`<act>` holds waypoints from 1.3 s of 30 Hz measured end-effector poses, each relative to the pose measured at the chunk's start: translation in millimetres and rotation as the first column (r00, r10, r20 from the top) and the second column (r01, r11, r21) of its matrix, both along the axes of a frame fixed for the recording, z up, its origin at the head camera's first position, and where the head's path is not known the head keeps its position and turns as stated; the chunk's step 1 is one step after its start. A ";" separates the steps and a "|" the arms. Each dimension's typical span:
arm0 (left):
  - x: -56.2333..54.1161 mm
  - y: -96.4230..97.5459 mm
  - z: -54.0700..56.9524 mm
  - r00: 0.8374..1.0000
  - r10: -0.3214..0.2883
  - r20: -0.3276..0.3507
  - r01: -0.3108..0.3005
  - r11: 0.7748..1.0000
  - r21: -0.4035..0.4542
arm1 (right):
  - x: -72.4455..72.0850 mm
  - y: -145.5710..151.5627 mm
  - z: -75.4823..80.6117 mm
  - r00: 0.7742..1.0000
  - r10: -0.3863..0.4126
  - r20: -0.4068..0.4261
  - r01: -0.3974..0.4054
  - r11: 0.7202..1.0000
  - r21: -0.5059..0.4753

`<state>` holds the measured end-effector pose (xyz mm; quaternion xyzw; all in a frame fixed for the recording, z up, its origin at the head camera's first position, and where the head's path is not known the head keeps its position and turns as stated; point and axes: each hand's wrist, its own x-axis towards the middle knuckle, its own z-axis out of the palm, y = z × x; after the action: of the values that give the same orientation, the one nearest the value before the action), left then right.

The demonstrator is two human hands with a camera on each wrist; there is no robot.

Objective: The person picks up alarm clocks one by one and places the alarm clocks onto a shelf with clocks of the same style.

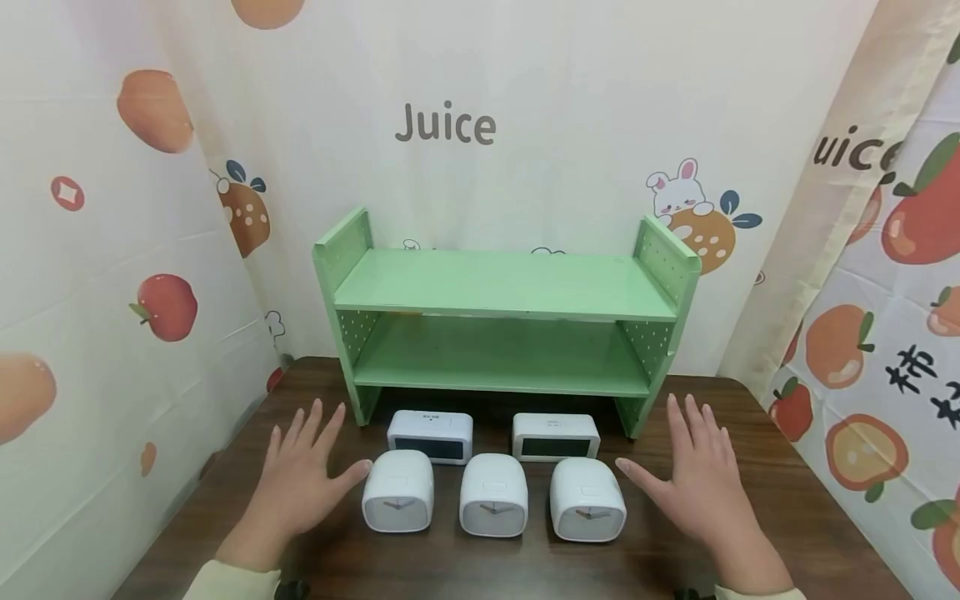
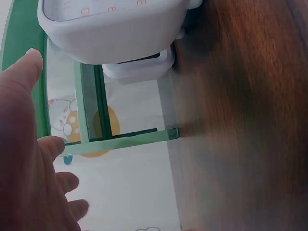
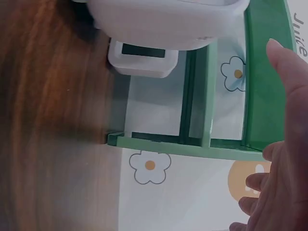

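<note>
Three white rounded clocks with hands on their dials stand in a row on the table: a left clock (image 1: 398, 492), a middle clock (image 1: 493, 496) and a right clock (image 1: 588, 502). Behind them are two white box-shaped digital clocks, one at the left (image 1: 431, 436) and one at the right (image 1: 556, 437), with dark displays. My left hand (image 1: 300, 479) is spread out beside the row, its thumb tip right at the left clock's edge. On the other side, my right hand (image 1: 701, 492) has its fingers extended, thumb pointing toward the right clock. Neither hand holds anything.
A green two-tier shelf (image 1: 495, 354) with perforated side panels stands at the back of the dark wooden table (image 1: 450, 575). Fruit-printed curtains (image 1: 525, 183) hang behind it and along both sides.
</note>
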<state>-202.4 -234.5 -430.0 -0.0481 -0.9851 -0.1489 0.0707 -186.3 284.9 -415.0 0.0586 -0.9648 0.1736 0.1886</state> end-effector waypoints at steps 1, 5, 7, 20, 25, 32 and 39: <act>0.0 0.3 -0.5 1.000 -0.004 0.008 0.004 1.000 0.011 | -1.2 1.1 1.8 1.000 0.001 -0.001 -0.001 1.000 -0.005; 2.1 2.0 -2.7 0.999 -0.021 0.037 0.019 0.998 0.066 | -4.9 7.1 11.4 1.000 0.015 0.020 -0.014 0.999 -0.040; 2.7 1.8 -3.0 0.998 -0.031 0.049 0.026 0.995 0.094 | -7.2 10.4 18.4 0.998 0.030 0.046 -0.027 0.997 -0.066; 3.1 0.0 3.7 0.970 -0.204 0.135 0.155 0.939 0.306 | -35.1 13.3 82.5 0.972 0.116 0.203 -0.035 0.930 -0.366; 6.2 5.7 2.6 0.964 -0.226 0.137 0.153 0.901 0.407 | -58.7 13.1 100.0 0.977 0.153 0.148 -0.051 0.842 -0.538; 9.1 15.3 -1.8 0.962 -0.202 0.183 0.086 0.861 0.501 | -94.0 18.1 119.1 0.985 0.155 0.079 -0.069 0.764 -0.641; 10.0 21.1 -5.0 0.965 -0.190 0.182 0.067 0.847 0.527 | -110.9 11.1 138.5 0.972 0.200 0.122 -0.070 0.744 -0.664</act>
<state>-192.5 -213.4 -434.9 -0.0763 -0.9050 -0.4164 -0.0421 -297.3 296.0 -276.5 0.0424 -0.8491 0.5181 0.0936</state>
